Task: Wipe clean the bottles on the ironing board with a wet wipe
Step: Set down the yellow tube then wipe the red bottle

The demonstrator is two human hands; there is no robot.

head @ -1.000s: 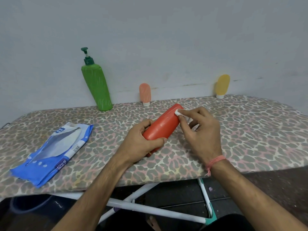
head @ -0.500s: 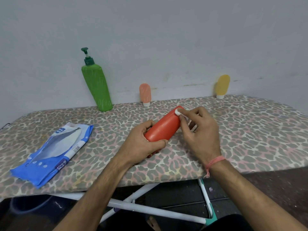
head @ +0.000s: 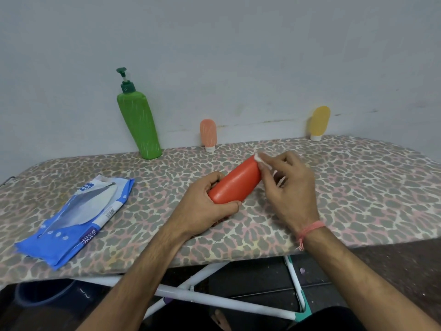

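Observation:
An orange-red bottle (head: pixel 235 185) lies tilted just above the leopard-print ironing board (head: pixel 358 187). My left hand (head: pixel 202 209) grips its near end. My right hand (head: pixel 286 187) pinches a small white wet wipe (head: pixel 259 158) against the bottle's far end; most of the wipe is hidden by the fingers. Against the wall stand a tall green pump bottle (head: pixel 139 125), a small peach tube (head: pixel 208 134) and a small yellow tube (head: pixel 320 123).
A blue and white wet wipe pack (head: pixel 76 218) lies on the board's left side. The wall runs right behind the board. Under the near edge show the white folding legs (head: pixel 214 299) and a dark bucket (head: pixel 43 292).
Both hands and the bottle stayed in nearly the same place. My right hand's fingers shifted the wipe slightly along the bottle's far end.

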